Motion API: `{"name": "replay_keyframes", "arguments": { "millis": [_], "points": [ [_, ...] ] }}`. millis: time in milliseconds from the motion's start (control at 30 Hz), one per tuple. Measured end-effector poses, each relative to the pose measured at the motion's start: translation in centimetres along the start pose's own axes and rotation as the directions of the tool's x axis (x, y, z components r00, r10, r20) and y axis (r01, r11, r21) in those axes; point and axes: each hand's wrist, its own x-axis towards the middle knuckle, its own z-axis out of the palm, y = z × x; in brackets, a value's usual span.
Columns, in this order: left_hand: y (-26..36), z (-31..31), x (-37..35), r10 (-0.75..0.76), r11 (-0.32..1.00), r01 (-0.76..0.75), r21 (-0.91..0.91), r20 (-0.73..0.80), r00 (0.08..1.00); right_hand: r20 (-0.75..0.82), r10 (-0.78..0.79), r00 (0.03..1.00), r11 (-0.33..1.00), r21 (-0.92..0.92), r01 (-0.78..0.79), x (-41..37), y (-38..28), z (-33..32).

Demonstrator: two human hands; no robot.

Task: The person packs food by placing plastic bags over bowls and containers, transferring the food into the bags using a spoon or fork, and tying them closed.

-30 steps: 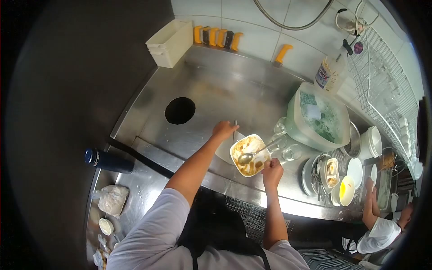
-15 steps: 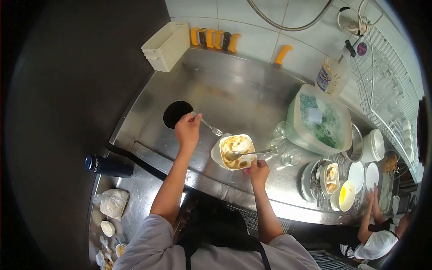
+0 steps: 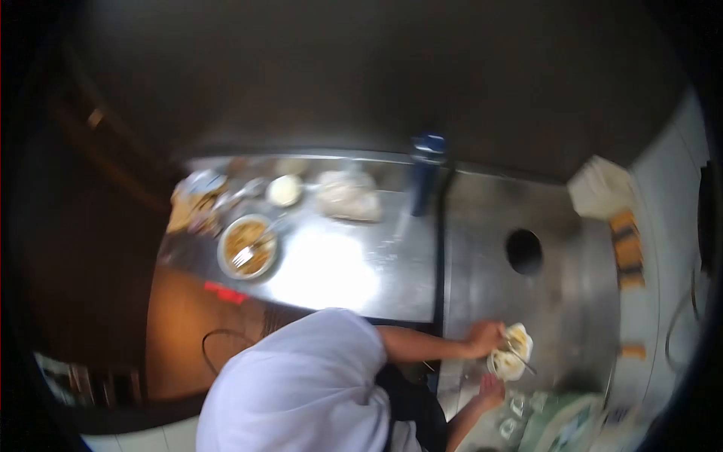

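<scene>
Low on the right is a squarish white bowl with brownish-yellow food residue, apparently stacked on another. A spoon rests in it with its handle over the rim. My left hand is closed at the bowl's upper left edge, on a fork that is largely lost in blur. My right hand grips the bowl at its lower rim. Motion smears both hands.
Left, a steel counter holds a round bowl of food with a fork, a small white tub, a plastic bag and a dark blue bottle. A dark round hole pierces the right-hand counter.
My view has swung left, bringing the side counter into the middle. My left hand with the fork has moved from near the dark hole to the bowl. My right hand remains at the bowl.
</scene>
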Motion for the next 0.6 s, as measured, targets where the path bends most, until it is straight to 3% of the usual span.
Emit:
{"name": "replay_keyframes", "arguments": {
  "millis": [33,100,200,300,367,400,500,533,567,600],
  "points": [
    [-0.4,0.2,-0.4,0.029,0.998,-0.029,0.054,0.004,1.0,-0.002,-0.053,0.999,0.996,-0.067,0.053,-0.1,0.0,0.0],
    [1.5,-2.2,-1.3,-0.054,0.996,0.039,0.076,0.209,0.976,-0.15,-0.003,0.989,0.996,-0.094,-0.012,-1.8,-0.9,1.3],
    [2.2,-6.3,-3.8,0.166,0.97,-0.194,0.144,0.19,0.968,-0.092,-0.142,0.986,0.984,-0.12,0.13,-5.5,-1.2,0.9],
    [2.0,-14.3,-6.1,0.315,0.922,-0.345,0.175,0.179,0.932,0.021,-0.292,0.956,0.919,-0.269,0.286,-6.4,0.9,-0.3],
    [-0.2,-21.0,-8.2,0.416,0.879,-0.431,0.203,0.116,0.902,0.299,-0.379,0.876,0.742,-0.467,0.481,-2.9,7.5,-3.7],
    [-0.6,-26.0,-10.0,0.406,0.892,-0.401,0.207,0.024,0.914,0.427,-0.41,0.806,0.628,-0.509,0.589,-1.3,10.7,-5.2],
    [-5.8,-40.3,-15.0,0.327,0.916,-0.23,0.329,-0.28,0.902,0.35,-0.202,0.915,0.89,-0.323,0.32,-20.0,5.1,8.3],
    [-6.8,-45.6,-17.8,0.274,0.93,-0.135,0.342,-0.4,0.875,0.43,-0.142,0.892,0.89,-0.338,0.305,-22.8,5.8,10.6],
    [-7.9,-50.4,-20.6,0.136,0.979,-0.031,0.203,-0.529,0.837,0.505,-0.081,0.859,0.888,-0.356,0.293,-25.5,6.5,12.9],
    [-8.1,-55.4,-24.3,0.048,0.979,0.089,0.182,-0.633,0.773,0.611,-0.055,0.79,0.874,-0.353,0.334,-29.0,6.4,15.2]
  ]
}}
